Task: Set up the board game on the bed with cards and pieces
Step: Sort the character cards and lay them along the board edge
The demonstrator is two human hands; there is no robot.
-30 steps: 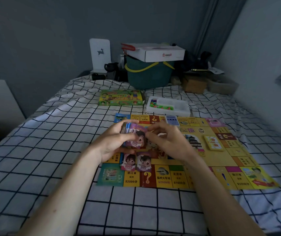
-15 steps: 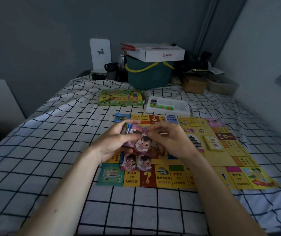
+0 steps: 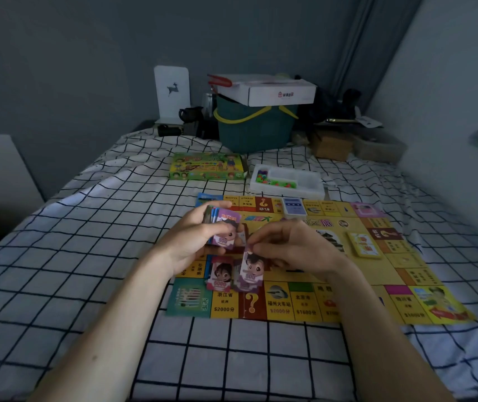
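Note:
A yellow game board (image 3: pixel 348 274) lies flat on the checked bed sheet. My left hand (image 3: pixel 191 239) grips a stack of play-money notes (image 3: pixel 222 227) above the board's left side; the top note is purple and marked 500. My right hand (image 3: pixel 293 245) pinches a single purple 500 note (image 3: pixel 251 266) by its top edge, low over a purple pile (image 3: pixel 245 282) on the board. A red note pile (image 3: pixel 219 275) lies just left of it. A blue card deck (image 3: pixel 293 206) and a yellow card deck (image 3: pixel 363 244) rest on the board.
Beyond the board lie the green game box (image 3: pixel 207 166) and a white tray (image 3: pixel 307 181) with small coloured pieces. At the head of the bed stand a green basket (image 3: pixel 253 129) topped by a white carton (image 3: pixel 269 88), a brown box (image 3: pixel 332 145) and a white bookend (image 3: pixel 171 91).
My right hand has drawn one purple note off the stack in my left hand and carried it down towards the purple pile on the board. The left hand has stayed in place.

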